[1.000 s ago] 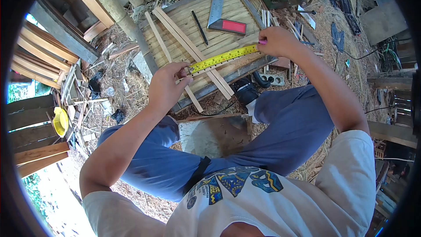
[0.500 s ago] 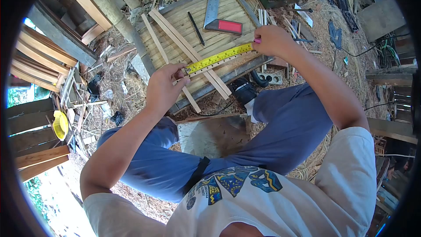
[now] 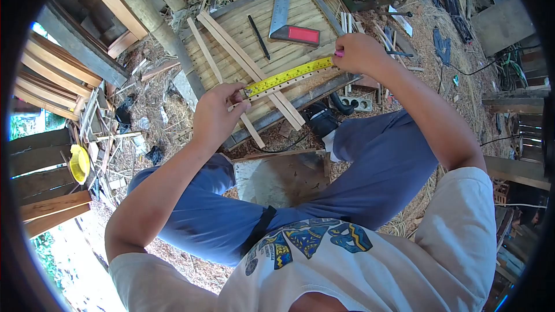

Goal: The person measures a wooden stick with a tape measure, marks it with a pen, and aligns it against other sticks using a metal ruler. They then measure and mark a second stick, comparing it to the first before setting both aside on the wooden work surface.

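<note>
My left hand [image 3: 221,107] pinches the left end of a yellow measuring tape [image 3: 289,76], together with a thin strip [image 3: 295,82] with marks or holes along its lower edge. At the tape's right end, my right hand [image 3: 358,55] is closed on it, with something pink showing at the fingertips. Tape and strip cross above long light wooden sticks [image 3: 245,60] lying on the slatted bamboo table [image 3: 231,21]. Behind the tape, a black pen [image 3: 258,36] and a metal square with a red handle [image 3: 303,35] lie on the slats.
Close to my knees is a wooden board [image 3: 277,180]. A power strip [image 3: 362,104] and a dark tool [image 3: 321,120] sit by the table's front right. Pliers [image 3: 442,46] lie on the shavings at right; a yellow bowl [image 3: 80,164] is at far left.
</note>
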Demonstrator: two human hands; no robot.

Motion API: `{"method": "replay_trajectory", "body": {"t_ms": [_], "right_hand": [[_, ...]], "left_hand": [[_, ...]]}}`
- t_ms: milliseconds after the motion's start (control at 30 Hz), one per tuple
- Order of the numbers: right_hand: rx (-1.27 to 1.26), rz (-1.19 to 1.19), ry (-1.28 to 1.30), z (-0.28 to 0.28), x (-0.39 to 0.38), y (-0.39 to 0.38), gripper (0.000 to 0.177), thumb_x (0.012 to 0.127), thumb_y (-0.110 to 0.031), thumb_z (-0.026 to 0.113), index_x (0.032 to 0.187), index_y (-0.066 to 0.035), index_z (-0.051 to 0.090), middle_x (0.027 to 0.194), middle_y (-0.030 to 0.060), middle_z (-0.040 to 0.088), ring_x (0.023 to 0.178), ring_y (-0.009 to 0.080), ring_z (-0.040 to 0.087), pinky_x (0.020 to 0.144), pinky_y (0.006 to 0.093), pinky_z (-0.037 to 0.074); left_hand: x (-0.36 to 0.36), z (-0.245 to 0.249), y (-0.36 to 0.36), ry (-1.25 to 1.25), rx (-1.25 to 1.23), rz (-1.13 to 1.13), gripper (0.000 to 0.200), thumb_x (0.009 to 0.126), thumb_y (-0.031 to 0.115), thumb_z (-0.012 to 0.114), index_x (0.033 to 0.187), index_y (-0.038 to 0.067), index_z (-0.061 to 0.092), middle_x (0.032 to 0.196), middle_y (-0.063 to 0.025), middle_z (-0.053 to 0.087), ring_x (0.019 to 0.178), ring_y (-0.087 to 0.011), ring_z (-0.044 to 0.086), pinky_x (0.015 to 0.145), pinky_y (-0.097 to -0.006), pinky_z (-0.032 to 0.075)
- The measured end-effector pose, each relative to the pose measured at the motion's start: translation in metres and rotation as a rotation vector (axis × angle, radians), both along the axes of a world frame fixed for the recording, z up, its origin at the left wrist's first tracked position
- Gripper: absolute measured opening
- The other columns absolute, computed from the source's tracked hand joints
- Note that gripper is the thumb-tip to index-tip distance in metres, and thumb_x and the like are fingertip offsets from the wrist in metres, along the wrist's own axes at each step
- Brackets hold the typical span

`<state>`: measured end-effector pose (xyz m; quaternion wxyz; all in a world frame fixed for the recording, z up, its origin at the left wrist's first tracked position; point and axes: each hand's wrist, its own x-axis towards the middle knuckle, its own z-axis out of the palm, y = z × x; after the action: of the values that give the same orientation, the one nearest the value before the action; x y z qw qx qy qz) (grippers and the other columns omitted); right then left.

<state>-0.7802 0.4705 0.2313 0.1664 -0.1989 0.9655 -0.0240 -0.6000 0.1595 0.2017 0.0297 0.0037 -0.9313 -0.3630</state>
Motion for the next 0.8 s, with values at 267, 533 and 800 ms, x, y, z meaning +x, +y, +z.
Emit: {"method": "replay_trajectory", "body": {"t_ms": [267, 533, 800], "right_hand": [[-0.01, -0.024, -0.006, -0.001, -0.001, 0.0, 0.028, 0.084, -0.032, 0.071, 0.099, -0.009, 0.077, 0.104, 0.0167, 0.076, 0.1, 0.0348, 0.073, 0.087, 0.046, 0.058], [-0.019, -0.026, -0.011, 0.001, -0.001, -0.001, 0.028, 0.084, -0.031, 0.071, 0.098, -0.008, 0.077, 0.101, 0.0165, 0.076, 0.098, 0.0348, 0.074, 0.086, 0.0459, 0.058], [-0.009, -0.037, -0.034, 0.003, -0.001, -0.001, 0.028, 0.085, -0.032, 0.071, 0.1, -0.009, 0.077, 0.103, 0.0162, 0.076, 0.1, 0.0344, 0.074, 0.087, 0.0457, 0.058]], "left_hand": [[-0.001, 0.002, 0.0, -0.019, -0.014, 0.002, 0.046, 0.079, 0.015, 0.084, 0.122, 0.003, 0.074, 0.089, -0.0068, 0.073, 0.073, -0.0198, 0.064, 0.07, -0.0335, 0.053], [-0.001, 0.006, 0.002, -0.033, -0.007, 0.008, 0.044, 0.079, 0.013, 0.084, 0.121, 0.003, 0.074, 0.09, -0.008, 0.073, 0.077, -0.0222, 0.067, 0.073, -0.0349, 0.055], [0.0, 0.005, 0.001, -0.043, -0.016, 0.008, 0.044, 0.079, 0.013, 0.084, 0.121, 0.003, 0.074, 0.09, -0.0077, 0.073, 0.077, -0.0222, 0.066, 0.073, -0.0354, 0.054]]}}
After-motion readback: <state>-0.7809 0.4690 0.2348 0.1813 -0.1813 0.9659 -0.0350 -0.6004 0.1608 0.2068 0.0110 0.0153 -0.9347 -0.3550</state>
